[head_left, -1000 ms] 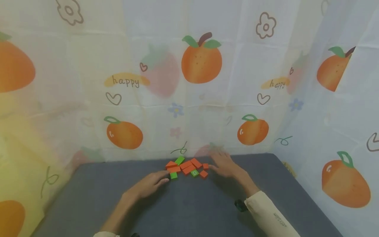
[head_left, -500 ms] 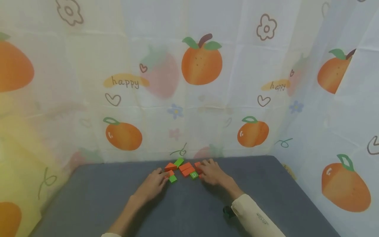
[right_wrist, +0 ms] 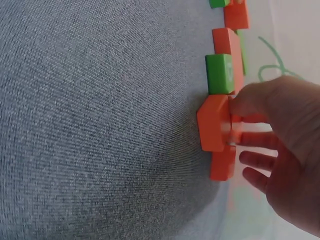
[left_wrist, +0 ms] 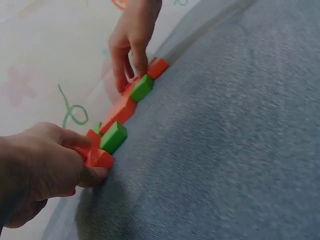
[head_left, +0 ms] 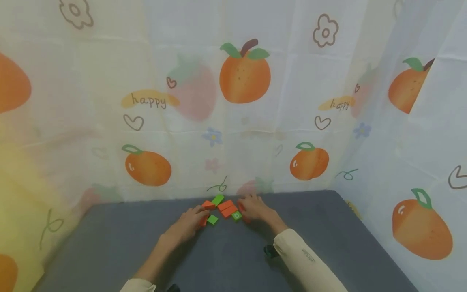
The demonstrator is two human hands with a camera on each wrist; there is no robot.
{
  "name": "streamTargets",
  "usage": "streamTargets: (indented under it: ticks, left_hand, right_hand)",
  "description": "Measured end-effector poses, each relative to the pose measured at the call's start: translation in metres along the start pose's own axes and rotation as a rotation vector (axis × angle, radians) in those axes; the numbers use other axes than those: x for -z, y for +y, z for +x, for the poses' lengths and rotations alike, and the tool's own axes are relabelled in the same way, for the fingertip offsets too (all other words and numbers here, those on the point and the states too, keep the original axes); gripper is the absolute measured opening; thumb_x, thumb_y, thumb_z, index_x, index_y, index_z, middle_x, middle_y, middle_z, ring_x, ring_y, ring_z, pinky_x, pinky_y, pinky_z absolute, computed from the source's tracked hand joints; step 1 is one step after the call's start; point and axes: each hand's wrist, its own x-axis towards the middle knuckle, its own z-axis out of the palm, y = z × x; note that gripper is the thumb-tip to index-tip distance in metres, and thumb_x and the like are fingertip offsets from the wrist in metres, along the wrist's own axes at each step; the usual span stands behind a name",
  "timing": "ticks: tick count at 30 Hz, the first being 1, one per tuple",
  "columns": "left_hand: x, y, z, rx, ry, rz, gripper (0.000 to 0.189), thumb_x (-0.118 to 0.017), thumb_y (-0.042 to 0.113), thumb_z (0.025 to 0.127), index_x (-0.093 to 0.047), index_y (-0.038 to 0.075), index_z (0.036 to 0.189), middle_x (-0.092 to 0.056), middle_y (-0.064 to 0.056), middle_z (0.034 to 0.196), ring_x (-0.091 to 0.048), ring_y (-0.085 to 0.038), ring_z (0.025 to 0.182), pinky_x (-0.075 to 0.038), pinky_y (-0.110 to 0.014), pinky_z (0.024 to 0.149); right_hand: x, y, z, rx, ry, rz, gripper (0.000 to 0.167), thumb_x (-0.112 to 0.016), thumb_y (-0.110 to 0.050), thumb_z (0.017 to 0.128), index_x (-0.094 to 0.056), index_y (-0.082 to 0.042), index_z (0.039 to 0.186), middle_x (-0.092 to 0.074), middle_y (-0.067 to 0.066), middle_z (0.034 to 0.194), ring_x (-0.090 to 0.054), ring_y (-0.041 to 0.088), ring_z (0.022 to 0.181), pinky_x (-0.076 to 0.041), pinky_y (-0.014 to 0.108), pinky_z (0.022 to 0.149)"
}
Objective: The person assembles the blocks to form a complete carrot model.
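Orange and green wooden blocks lie in a cluster near the table's far edge. My left hand [head_left: 189, 221] pinches an orange block [left_wrist: 101, 158] between thumb and fingers at the cluster's left end. Just right of it lies a small green block [head_left: 213, 220]. At the right end, the thumb and fingers of my right hand [head_left: 253, 207] grip an orange block partly hidden by them. Against that hand sit an orange block [right_wrist: 212, 122] and a green block marked with a letter [head_left: 236, 215]. Two orange blocks [head_left: 228, 208] lie side by side mid-cluster, with a longer green block [head_left: 217, 200] behind.
A grey cloth covers the table [head_left: 226, 255]. Right behind its far edge hangs a pale curtain [head_left: 197, 162] printed with fruit, and more of it runs along both sides. A dark object [head_left: 270, 251] shows under the right sleeve [head_left: 306, 259].
My left hand has drawn an orange block left and toward me, apart from the small green block. My right hand has come in from the right onto the orange blocks there.
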Motion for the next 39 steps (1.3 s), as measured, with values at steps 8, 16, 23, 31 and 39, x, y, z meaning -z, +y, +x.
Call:
streamTargets:
  ticks: [8,16,23,31,39]
  left_hand:
    - [-0.001,0.003,0.002,0.107,-0.059,-0.021,0.051,-0.079,-0.004,0.088,-0.061,0.002,0.134,-0.065,-0.022,0.135,-0.062,-0.044,0.125,-0.049,-0.067,0.101]
    - [0.015,0.005,-0.009,0.137,0.037,-0.009,0.064,-0.086,0.012,0.086,-0.056,0.014,0.143,-0.065,-0.015,0.129,-0.064,-0.040,0.116,-0.044,-0.063,0.102]
    - [0.038,0.013,-0.031,0.008,0.095,0.121,0.076,-0.095,0.021,0.076,-0.060,0.007,0.142,-0.072,-0.011,0.120,-0.069,-0.031,0.109,-0.052,-0.059,0.094]
    - [0.054,0.040,-0.058,-0.087,-0.050,0.026,0.076,-0.089,0.033,0.084,-0.054,0.008,0.147,-0.071,-0.010,0.132,-0.069,-0.030,0.118,-0.057,-0.057,0.092]
    - [0.030,0.061,-0.065,-0.039,-0.198,-0.190,0.081,-0.075,0.057,0.090,-0.049,0.013,0.153,-0.069,0.001,0.134,-0.065,-0.020,0.122,-0.054,-0.054,0.102]
  right_hand:
    - [0.002,-0.002,-0.004,0.028,0.071,-0.064,0.021,-0.068,-0.020,0.101,-0.071,-0.009,0.118,-0.065,0.017,0.133,-0.056,0.042,0.129,-0.048,0.060,0.102]
    - [0.011,0.007,-0.024,0.077,0.264,-0.031,0.021,-0.073,-0.025,0.097,-0.070,-0.009,0.111,-0.066,0.015,0.117,-0.059,0.038,0.114,-0.050,0.058,0.097]
    - [0.028,0.002,-0.063,0.196,0.267,-0.027,0.040,-0.074,-0.027,0.096,-0.070,-0.006,0.130,-0.067,0.013,0.121,-0.060,0.032,0.107,-0.052,0.053,0.089]
    - [0.036,-0.032,-0.100,0.329,-0.034,0.033,0.043,-0.077,-0.030,0.095,-0.070,-0.009,0.131,-0.066,0.006,0.127,-0.061,0.022,0.112,-0.055,0.047,0.098]
    - [0.017,-0.066,-0.107,0.404,-0.098,0.053,0.050,-0.077,-0.043,0.095,-0.066,-0.016,0.135,-0.067,-0.004,0.120,-0.057,0.008,0.108,-0.053,0.030,0.094]
